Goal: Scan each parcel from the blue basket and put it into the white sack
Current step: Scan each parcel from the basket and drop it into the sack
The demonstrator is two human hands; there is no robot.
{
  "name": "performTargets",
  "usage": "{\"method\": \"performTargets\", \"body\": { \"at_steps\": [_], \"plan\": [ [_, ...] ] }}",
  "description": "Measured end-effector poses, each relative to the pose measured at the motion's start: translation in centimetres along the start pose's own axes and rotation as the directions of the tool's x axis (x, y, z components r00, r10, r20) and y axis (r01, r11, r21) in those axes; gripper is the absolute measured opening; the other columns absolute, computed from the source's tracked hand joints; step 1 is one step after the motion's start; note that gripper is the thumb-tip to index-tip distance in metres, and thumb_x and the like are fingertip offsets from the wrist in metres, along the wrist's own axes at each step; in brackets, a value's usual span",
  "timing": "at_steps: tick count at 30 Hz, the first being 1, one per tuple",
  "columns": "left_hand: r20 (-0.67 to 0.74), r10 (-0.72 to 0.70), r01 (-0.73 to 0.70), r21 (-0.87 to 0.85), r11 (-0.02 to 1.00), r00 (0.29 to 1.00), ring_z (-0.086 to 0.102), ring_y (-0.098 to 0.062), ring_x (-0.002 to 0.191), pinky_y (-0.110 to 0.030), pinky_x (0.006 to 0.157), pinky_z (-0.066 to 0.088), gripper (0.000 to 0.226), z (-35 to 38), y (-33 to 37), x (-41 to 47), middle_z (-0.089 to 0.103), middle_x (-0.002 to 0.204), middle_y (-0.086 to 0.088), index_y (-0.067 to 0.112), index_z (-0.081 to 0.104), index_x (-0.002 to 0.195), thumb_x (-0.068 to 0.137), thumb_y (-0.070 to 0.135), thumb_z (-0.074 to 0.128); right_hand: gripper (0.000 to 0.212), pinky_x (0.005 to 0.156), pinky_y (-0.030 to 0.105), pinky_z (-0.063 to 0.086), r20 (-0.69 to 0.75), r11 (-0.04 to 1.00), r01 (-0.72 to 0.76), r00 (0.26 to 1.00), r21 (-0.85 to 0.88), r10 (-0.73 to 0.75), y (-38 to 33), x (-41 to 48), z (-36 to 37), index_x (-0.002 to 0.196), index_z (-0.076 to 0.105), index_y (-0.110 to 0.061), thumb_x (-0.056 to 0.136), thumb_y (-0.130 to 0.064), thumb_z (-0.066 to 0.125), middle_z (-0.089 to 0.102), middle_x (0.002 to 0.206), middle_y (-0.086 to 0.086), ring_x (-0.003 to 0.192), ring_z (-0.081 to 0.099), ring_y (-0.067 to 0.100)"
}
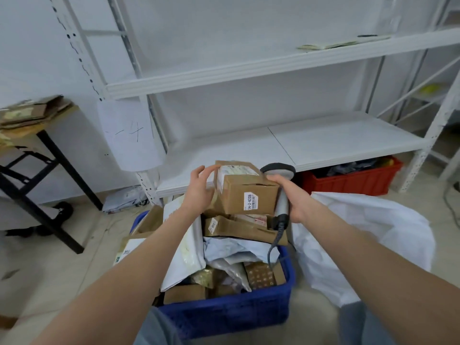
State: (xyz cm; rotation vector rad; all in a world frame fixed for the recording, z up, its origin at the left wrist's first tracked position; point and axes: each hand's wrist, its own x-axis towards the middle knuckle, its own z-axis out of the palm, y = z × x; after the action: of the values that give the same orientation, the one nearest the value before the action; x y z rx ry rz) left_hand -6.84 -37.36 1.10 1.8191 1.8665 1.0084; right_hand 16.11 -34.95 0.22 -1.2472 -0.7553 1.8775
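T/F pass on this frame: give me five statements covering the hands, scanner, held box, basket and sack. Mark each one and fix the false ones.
1. The right hand grips a scanner. True.
2. The cardboard box is already inside the white sack. False: it is held above the blue basket, and the left hand grips its left side.
3. The blue basket is empty. False: it is piled with parcels, both boxes and mailer bags.
4. A red crate sits under the white shelf. True.
5. The white sack lies to the left of the blue basket. False: it lies to the basket's right.
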Motion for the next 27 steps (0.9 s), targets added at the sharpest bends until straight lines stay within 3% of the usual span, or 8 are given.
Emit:
{"method": "performTargets", "body": {
  "at_steps": [3, 6, 10, 14, 18, 21, 25, 27],
  "plan": [
    [0.311, -0.345, 0.453, -0.41, 0.792, 0.885, 0.064, -0.024, 0.093, -0.036, 0.08, 0.054, 0.038, 0.3, 1.3, -0.3, 0.062, 0.117, -0.01, 0.015, 0.05, 0.131, 0.099, 0.036, 0.048, 0.051, 0.09, 0.045, 0.055, -0.12, 0.975, 0.219, 0.967, -0.049, -0.223, 1.0, 0.8, -0.2, 0.123, 0.06, -0.011, 0.077, -0.027, 0.075, 0.071, 0.108, 0.011, 0.098, 0.069, 0.027],
    [0.552, -0.391, 0.646, -0.405, 0.647, 0.737, 0.068, -0.025, 0.089, -0.038, 0.076, 0.058, 0.046, 0.9, 2.3, -0.5, 0.068, 0.103, -0.009, 0.013, 0.059, 0.113, 0.092, 0.053, 0.051, 0.051, 0.09, 0.041, 0.055, -0.147, 0.948, 0.297, 0.939, -0.117, -0.312, 1.5, 0.9, -0.6, 0.124, 0.058, -0.016, 0.077, -0.026, 0.075, 0.07, 0.11, 0.006, 0.1, 0.067, 0.023],
    [0.581, -0.377, 0.674, -0.46, 0.578, 0.721, 0.066, -0.026, 0.088, -0.042, 0.08, 0.057, 0.031, 2.1, 2.4, -0.5, 0.065, 0.102, -0.007, 0.014, 0.06, 0.111, 0.09, 0.037, 0.062, 0.043, 0.082, 0.037, 0.055, -0.159, 0.944, 0.302, 0.934, -0.135, -0.321, 2.0, 0.8, -1.6, 0.124, 0.056, -0.017, 0.085, -0.028, 0.07, 0.068, 0.11, 0.005, 0.099, 0.066, 0.023],
    [0.564, -0.345, 0.646, -0.518, 0.56, 0.751, 0.066, -0.023, 0.089, -0.037, 0.067, 0.058, 0.032, 3.0, 2.4, -0.6, 0.065, 0.106, -0.008, 0.012, 0.059, 0.12, 0.091, 0.024, 0.062, 0.037, 0.087, 0.045, 0.056, -0.204, 0.952, 0.263, 0.935, -0.153, -0.291, 2.1, 0.4, -2.9, 0.121, 0.058, -0.015, 0.089, -0.032, 0.066, 0.069, 0.106, 0.01, 0.094, 0.066, 0.026],
    [0.552, -0.312, 0.623, -0.57, 0.535, 0.773, 0.063, -0.025, 0.1, -0.043, 0.074, 0.057, 0.031, 3.9, 2.6, -0.6, 0.063, 0.114, -0.01, 0.013, 0.058, 0.12, 0.09, 0.016, 0.062, 0.044, 0.076, 0.037, 0.057, -0.135, 0.971, 0.226, 0.963, -0.074, -0.235, 2.2, 0.0, -3.8, 0.12, 0.056, -0.017, 0.083, -0.03, 0.075, 0.069, 0.11, 0.01, 0.099, 0.067, 0.027],
    [0.55, -0.307, 0.619, -0.575, 0.535, 0.776, 0.063, -0.024, 0.098, -0.043, 0.074, 0.055, 0.033, 4.0, 2.7, -0.6, 0.064, 0.11, -0.009, 0.012, 0.057, 0.121, 0.089, 0.015, 0.063, 0.043, 0.085, 0.042, 0.057, -0.079, 0.972, 0.217, 0.971, -0.092, -0.224, 2.5, 0.0, -4.0, 0.116, 0.058, -0.015, 0.079, -0.025, 0.078, 0.07, 0.111, 0.01, 0.1, 0.068, 0.027],
    [0.31, -0.425, 0.518, -0.632, 0.576, 0.85, 0.056, -0.025, 0.114, -0.042, 0.096, 0.044, 0.079, 0.9, 1.9, 1.5, 0.059, 0.125, -0.011, 0.009, 0.041, 0.141, 0.076, 0.041, 0.072, 0.038, 0.059, 0.024, 0.052, -0.027, 0.933, 0.247, 0.964, -0.261, -0.263, 2.2, -0.4, -4.0, 0.112, 0.062, -0.012, 0.078, -0.019, 0.078, 0.072, 0.1, 0.006, 0.084, 0.068, 0.017],
    [0.199, -0.453, 0.487, -0.513, 0.707, 0.869, 0.056, -0.021, 0.109, -0.04, 0.095, 0.045, 0.064, -1.1, 1.2, 2.5, 0.059, 0.121, -0.007, 0.012, 0.051, 0.13, 0.08, 0.048, 0.069, 0.038, 0.061, 0.024, 0.051, 0.018, 0.904, 0.239, 0.968, -0.354, -0.249, 2.2, -0.4, -3.8, 0.111, 0.063, -0.014, 0.077, -0.02, 0.079, 0.072, 0.098, 0.004, 0.084, 0.067, 0.016]
  ]
}}
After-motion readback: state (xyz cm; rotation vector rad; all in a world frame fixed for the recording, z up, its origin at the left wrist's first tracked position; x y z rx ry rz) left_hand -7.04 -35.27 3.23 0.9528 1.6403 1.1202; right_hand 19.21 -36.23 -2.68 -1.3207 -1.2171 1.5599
